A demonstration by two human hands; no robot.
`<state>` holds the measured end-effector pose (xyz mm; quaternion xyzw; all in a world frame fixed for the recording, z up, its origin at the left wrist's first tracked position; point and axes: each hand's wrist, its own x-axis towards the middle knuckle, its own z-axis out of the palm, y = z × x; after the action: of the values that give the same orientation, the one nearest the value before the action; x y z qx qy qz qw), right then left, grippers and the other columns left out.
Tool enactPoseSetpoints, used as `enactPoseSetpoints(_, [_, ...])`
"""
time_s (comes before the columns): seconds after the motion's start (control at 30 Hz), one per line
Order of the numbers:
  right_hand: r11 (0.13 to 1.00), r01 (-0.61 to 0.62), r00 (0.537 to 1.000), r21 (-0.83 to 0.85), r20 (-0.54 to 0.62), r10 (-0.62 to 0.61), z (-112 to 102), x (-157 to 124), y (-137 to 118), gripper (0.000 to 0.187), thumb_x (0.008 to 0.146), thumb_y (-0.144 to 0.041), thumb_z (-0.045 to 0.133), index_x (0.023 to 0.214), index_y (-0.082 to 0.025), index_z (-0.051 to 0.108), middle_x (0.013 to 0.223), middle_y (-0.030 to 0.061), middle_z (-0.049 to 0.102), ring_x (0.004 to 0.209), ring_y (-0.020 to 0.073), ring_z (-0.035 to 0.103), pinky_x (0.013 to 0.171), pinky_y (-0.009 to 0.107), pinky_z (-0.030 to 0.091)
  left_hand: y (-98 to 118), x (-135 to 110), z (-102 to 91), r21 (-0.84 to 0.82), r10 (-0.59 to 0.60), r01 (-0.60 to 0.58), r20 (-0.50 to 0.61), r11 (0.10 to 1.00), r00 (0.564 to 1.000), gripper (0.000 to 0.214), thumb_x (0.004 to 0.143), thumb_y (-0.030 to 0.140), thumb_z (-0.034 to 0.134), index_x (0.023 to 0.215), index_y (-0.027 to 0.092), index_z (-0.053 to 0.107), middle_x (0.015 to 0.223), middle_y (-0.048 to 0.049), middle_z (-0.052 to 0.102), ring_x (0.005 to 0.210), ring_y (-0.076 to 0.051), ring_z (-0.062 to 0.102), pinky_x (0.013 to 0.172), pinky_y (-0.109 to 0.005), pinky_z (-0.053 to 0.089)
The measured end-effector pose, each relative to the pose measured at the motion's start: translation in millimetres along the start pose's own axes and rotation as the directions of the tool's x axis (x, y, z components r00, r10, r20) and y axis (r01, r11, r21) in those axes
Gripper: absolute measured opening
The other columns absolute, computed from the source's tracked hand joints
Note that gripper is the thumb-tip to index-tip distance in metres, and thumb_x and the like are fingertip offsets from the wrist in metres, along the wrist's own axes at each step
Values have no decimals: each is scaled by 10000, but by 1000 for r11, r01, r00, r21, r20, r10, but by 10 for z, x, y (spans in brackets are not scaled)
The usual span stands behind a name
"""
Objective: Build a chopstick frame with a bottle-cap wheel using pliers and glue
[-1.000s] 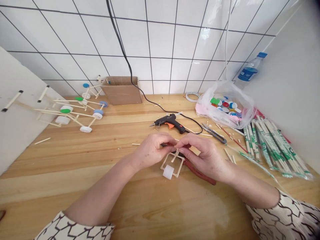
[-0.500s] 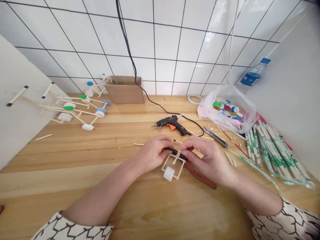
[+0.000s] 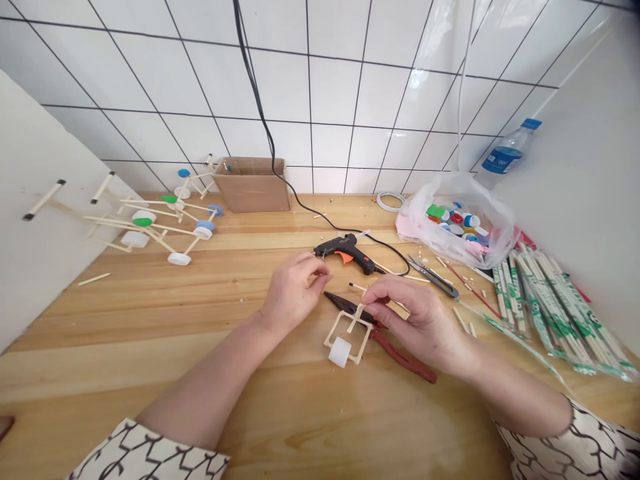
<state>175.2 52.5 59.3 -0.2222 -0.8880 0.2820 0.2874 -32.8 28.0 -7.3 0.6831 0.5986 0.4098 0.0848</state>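
My right hand (image 3: 417,317) pinches a small frame of wooden sticks (image 3: 361,347) by the short stick standing at its far side. A white bottle cap (image 3: 339,353) is fixed at the frame's near left corner. Under the frame lie long-nose pliers (image 3: 407,360) with red handles and dark jaws, partly covered by my right hand. My left hand (image 3: 297,287) is apart from the frame, close to the nozzle of a black glue gun (image 3: 345,250) with an orange trigger. Its thumb and fingertips are drawn together; whatever they hold, if anything, is too small to make out.
Stick models with bottle-cap wheels (image 3: 150,223) stand at the left. A cardboard box (image 3: 254,187) and tape roll (image 3: 391,201) sit near the tiled wall. On the right are a bag of caps (image 3: 500,230), a utility knife (image 3: 435,279), packed sticks (image 3: 565,307) and a bottle (image 3: 505,157).
My left hand has let go near the pliers' jaws and moved up and left toward the glue gun's nozzle. My right hand keeps its hold on the stick frame.
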Motion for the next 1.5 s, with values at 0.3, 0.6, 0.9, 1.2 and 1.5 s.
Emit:
enactPoseSetpoints(0.3, [1000, 25, 1000, 6, 8, -26, 4, -7, 15, 127, 885, -112, 492, 832, -181, 585, 750, 22, 624, 699, 124, 570, 650, 235, 466, -87, 156, -102, 212, -16, 33, -84, 977, 996, 35, 765, 182, 639, 736, 180, 620, 774, -41, 630, 790, -213, 586, 729, -339, 470])
enactPoseSetpoints(0.6, [999, 45, 999, 9, 2, -45, 10, -16, 21, 121, 901, -149, 483, 838, -184, 580, 744, 26, 625, 695, 130, 577, 646, 244, 477, -34, 68, -59, 146, 14, 4, -126, 989, 992, 145, 820, 241, 582, 688, 189, 613, 699, -17, 624, 698, -168, 590, 658, -288, 469])
enactPoseSetpoints(0.9, [999, 29, 999, 12, 12, -29, -2, -9, 0, 129, 880, -111, 503, 821, -182, 593, 729, 11, 612, 674, 117, 557, 636, 228, 460, 182, -45, 31, -95, 37, -39, -21, 995, 999, 167, 832, 224, 587, 680, 162, 616, 664, -21, 608, 664, -155, 577, 629, -265, 471])
enactPoseSetpoints(1.2, [1000, 2, 1000, 13, 27, -3, 7, -11, 12, 141, 880, -113, 501, 808, -182, 601, 769, 29, 634, 708, 127, 573, 659, 241, 466, 207, -82, 85, -149, 52, -39, 85, 988, 995, 153, 831, 189, 585, 696, 154, 648, 664, -20, 617, 653, -145, 573, 613, -248, 448])
enactPoseSetpoints(1.5, [1000, -3, 1000, 9, 28, 3, 9, -18, 29, 138, 888, -126, 502, 814, -184, 603, 756, 23, 628, 697, 123, 565, 652, 244, 463, 301, -65, 38, -342, 24, 35, 166, 939, 986, 87, 807, 169, 617, 767, 143, 690, 712, -31, 644, 672, -134, 579, 634, -236, 461])
